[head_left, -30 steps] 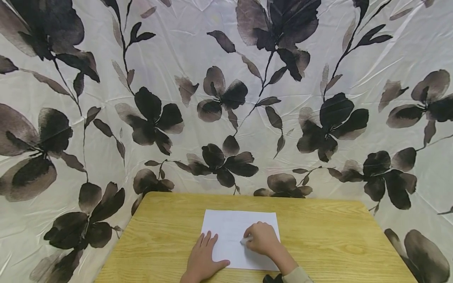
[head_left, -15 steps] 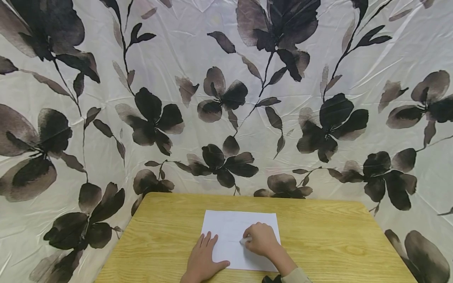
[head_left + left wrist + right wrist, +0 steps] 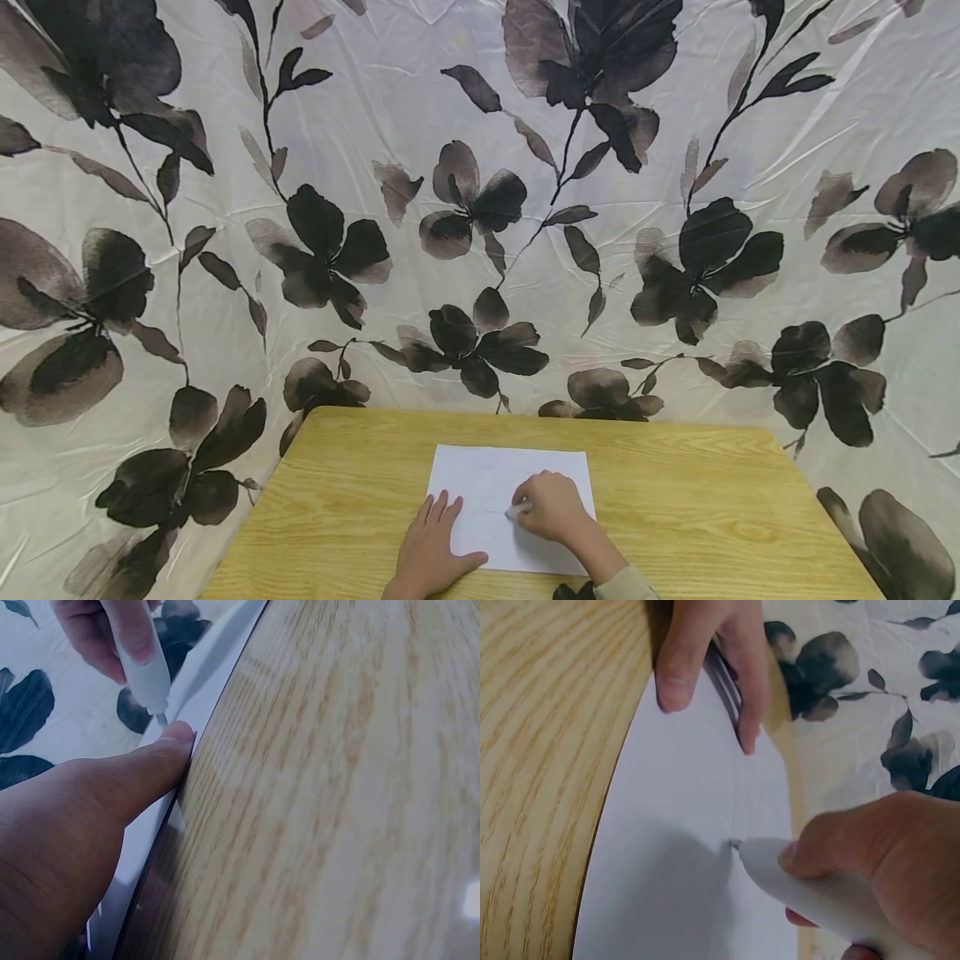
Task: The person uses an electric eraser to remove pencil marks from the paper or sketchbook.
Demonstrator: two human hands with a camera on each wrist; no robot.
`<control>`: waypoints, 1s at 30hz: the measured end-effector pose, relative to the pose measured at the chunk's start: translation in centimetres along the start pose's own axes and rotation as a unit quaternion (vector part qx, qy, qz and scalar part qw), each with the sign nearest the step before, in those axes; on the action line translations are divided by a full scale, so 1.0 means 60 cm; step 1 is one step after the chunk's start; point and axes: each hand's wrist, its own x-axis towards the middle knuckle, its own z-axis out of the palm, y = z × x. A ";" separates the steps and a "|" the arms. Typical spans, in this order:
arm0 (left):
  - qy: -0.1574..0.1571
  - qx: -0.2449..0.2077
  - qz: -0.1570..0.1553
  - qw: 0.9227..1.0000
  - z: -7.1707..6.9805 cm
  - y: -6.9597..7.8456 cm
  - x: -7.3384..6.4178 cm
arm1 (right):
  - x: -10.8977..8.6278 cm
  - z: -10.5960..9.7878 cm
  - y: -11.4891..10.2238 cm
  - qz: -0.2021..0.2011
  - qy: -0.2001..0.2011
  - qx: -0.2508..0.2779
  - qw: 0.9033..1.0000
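A white sheet of paper (image 3: pixel 480 471) lies flat on the wooden table. My left hand (image 3: pixel 431 546) rests on its left side, fingers spread, thumb near the front edge. On the sheet's right half, my right hand (image 3: pixel 555 504) holds a thick white pen-like tool (image 3: pixel 776 874) with a thin grey tip. The right wrist view shows that tip meeting the paper at a faint line; whether it is a blade or a nib I cannot tell. In the left wrist view the tool (image 3: pixel 146 679) appears beyond my left thumb (image 3: pixel 154 765).
The yellow wood-grain table (image 3: pixel 697 508) extends to both sides of the paper. Behind it hangs a white cloth (image 3: pixel 420 375) with dark flowers. A small black object (image 3: pixel 573 591) shows by my right wrist at the bottom edge.
The tool in my right hand has shifted very slightly to the left over the paper. My left hand and the sheet stay in place.
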 end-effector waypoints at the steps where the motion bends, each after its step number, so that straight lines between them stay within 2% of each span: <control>1: -0.001 -0.001 -0.001 1.000 0.000 0.000 0.000 | 0.000 0.000 0.000 -0.002 0.001 -0.002 1.000; 7: -0.012 -0.006 -0.009 1.000 -0.003 0.002 0.000 | 0.002 -0.001 -0.002 -0.004 -0.003 -0.002 1.000; 19: -0.001 0.006 0.002 1.000 -0.004 0.001 0.000 | 0.005 -0.001 -0.010 -0.005 -0.009 -0.003 1.000; 30: 0.003 -0.001 0.003 1.000 -0.004 0.002 -0.002 | 0.007 -0.001 -0.016 -0.006 -0.012 -0.008 1.000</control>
